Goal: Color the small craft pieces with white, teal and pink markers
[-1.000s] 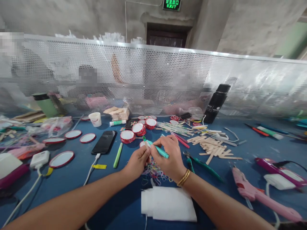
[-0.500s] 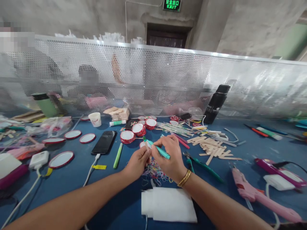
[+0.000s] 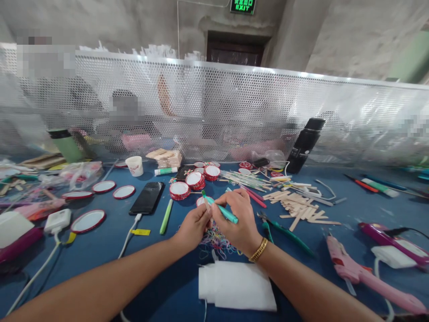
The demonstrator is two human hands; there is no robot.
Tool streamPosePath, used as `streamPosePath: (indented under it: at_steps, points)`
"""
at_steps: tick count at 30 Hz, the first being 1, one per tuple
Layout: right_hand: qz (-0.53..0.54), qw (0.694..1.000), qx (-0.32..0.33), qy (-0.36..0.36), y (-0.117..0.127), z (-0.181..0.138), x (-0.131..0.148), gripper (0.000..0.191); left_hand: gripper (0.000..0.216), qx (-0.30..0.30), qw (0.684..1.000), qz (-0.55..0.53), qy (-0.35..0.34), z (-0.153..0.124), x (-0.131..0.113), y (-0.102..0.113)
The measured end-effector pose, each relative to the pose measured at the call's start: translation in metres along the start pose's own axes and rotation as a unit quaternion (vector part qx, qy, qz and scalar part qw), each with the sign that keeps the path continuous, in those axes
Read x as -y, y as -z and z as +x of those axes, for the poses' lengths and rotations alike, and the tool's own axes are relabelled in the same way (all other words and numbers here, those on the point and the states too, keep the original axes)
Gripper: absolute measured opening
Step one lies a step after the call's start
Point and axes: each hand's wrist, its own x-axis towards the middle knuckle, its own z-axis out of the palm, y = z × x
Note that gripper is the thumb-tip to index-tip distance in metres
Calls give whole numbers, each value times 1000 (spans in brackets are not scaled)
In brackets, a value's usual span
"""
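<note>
My right hand (image 3: pixel 236 219) is closed around a teal pen (image 3: pixel 221 209) whose tip points up and left. My left hand (image 3: pixel 192 226) pinches a small pale stick-like piece (image 3: pixel 205 204) right beside the pen; I cannot make out exactly what it is. Both hands meet above a tangle of thin coloured rubber bands (image 3: pixel 217 239) on the blue table (image 3: pixel 167 286). A small red-rimmed round mirror (image 3: pixel 202 201) lies just behind my fingers. A gold bracelet (image 3: pixel 257 249) circles my right wrist.
Near me lies a white foam pad (image 3: pixel 236 286). Red-rimmed round mirrors (image 3: pixel 87 221), a black phone (image 3: pixel 147 197) and a green marker (image 3: pixel 165 216) lie left. Green-handled pliers (image 3: pixel 284 230), wooden sticks (image 3: pixel 296 205), a pink glue gun (image 3: pixel 365 275) and a black bottle (image 3: pixel 304 144) lie right. A perforated white screen (image 3: pixel 214 112) stands behind, with people beyond it.
</note>
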Motion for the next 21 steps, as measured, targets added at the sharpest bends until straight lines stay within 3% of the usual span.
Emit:
streamPosePath:
  at_steps: [21]
  points:
    - [0, 1000, -4, -7, 0, 1, 0, 16, 52, -4, 1000, 10, 4, 1, 4, 1]
